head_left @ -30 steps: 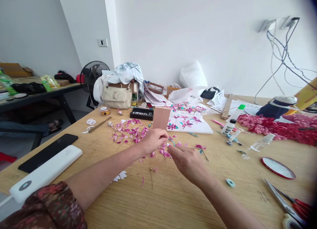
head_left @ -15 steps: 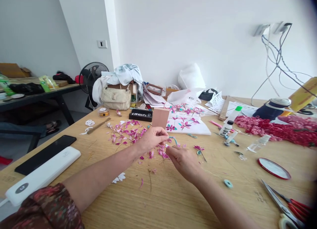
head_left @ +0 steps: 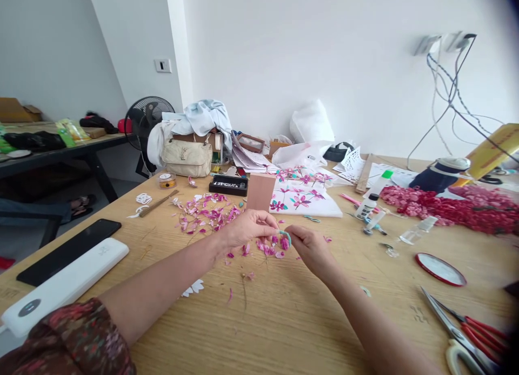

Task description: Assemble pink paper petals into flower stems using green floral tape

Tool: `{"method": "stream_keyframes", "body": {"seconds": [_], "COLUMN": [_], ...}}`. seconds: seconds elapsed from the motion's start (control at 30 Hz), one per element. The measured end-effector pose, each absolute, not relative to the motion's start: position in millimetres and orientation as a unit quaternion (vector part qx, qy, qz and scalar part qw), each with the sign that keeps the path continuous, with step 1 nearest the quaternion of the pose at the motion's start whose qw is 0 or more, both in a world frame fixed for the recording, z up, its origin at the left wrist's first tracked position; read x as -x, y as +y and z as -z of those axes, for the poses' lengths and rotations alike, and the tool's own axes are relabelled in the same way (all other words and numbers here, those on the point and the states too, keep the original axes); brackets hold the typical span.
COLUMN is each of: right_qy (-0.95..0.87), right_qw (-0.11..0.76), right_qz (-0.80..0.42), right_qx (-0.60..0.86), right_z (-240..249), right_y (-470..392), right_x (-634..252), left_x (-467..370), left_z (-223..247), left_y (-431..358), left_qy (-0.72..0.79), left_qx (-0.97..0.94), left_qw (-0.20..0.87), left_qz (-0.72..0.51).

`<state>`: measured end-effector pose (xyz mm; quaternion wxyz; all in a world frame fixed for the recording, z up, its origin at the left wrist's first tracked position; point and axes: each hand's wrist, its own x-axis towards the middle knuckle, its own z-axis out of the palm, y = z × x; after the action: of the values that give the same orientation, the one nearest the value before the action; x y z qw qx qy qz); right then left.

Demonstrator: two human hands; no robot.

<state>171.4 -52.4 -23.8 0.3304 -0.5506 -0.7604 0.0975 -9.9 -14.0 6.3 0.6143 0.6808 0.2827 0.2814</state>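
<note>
Over the middle of the wooden table (head_left: 211,321), my left hand (head_left: 255,226) is pinched on one end of a thin curved teal strip (head_left: 287,235). My right hand (head_left: 312,245) is closed close to the strip's right side; what its fingertips hold is too small to make out. Loose pink and magenta petals (head_left: 211,212) lie behind and left of my left hand, and more petals (head_left: 267,249) lie below the strip. A pinkish-brown card (head_left: 260,192) stands upright just behind my left hand. Finished pink and teal flowers (head_left: 301,201) rest on white paper behind the hands.
Scissors (head_left: 450,315), red-handled pliers (head_left: 482,329) and a red-rimmed round dish (head_left: 441,269) lie at the right. Small bottles (head_left: 367,206) and pink-red bundles (head_left: 430,207) are farther back. A white power bank (head_left: 65,283) and black phone (head_left: 68,250) lie at the left.
My right hand has moved slightly right and up, away from my left hand, showing more of the teal strip between them. The whole view has shifted slightly.
</note>
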Motion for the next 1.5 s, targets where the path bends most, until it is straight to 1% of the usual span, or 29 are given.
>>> {"method": "stream_keyframes", "body": {"seconds": [0.13,0.23,0.3,0.43,0.5,0.57,0.63,0.73,0.83,1.07,1.27,1.4,1.5], "right_qy": [-0.746,-0.742,-0.744,-0.713,-0.704,-0.685,-0.644,-0.565,-0.513,-0.499,-0.421,-0.401,-0.397], "right_qw": [0.338,0.317,0.313,0.354,0.385,0.427,0.48,0.555,0.562,0.563,0.606,0.602,0.608], "right_qz": [-0.18,-0.213,-0.171,-0.004,0.005,-0.065,-0.19,-0.369,-0.456,-0.459,-0.497,-0.518,-0.509], "right_qx": [0.546,0.551,0.564,0.605,0.597,0.587,0.565,0.486,0.461,0.473,0.456,0.457,0.463], "right_z": [28,29,28,17,11,8,10,18,21,18,19,19,21], "right_y": [-52,-50,-47,-47,-51,-55,-58,-58,-60,-67,-69,-70,-69], "right_x": [-165,-170,-177,-184,-181,-174,-163,-147,-134,-129,-124,-119,-119], "left_x": [11,10,9,6,4,3,1,-2,-4,-7,-11,-13,-14], "left_z": [-6,-4,-4,-4,-4,-2,1,6,5,3,11,12,12], "left_y": [-11,-10,-9,-9,-9,-9,-10,-13,-18,-24,-28,-30,-31], "left_qy": [0.251,0.252,0.263,0.296,0.318,0.331,0.328,0.315,0.313,0.311,0.304,0.308,0.303], "left_qx": [-0.587,-0.557,-0.551,-0.563,-0.579,-0.588,-0.591,-0.598,-0.592,-0.543,-0.522,-0.524,-0.529], "left_qw": [0.706,0.718,0.703,0.652,0.622,0.601,0.592,0.588,0.597,0.618,0.63,0.629,0.628], "left_qz": [-0.306,-0.331,-0.364,-0.413,-0.42,-0.428,-0.438,-0.444,-0.441,-0.476,-0.489,-0.485,-0.484]}}
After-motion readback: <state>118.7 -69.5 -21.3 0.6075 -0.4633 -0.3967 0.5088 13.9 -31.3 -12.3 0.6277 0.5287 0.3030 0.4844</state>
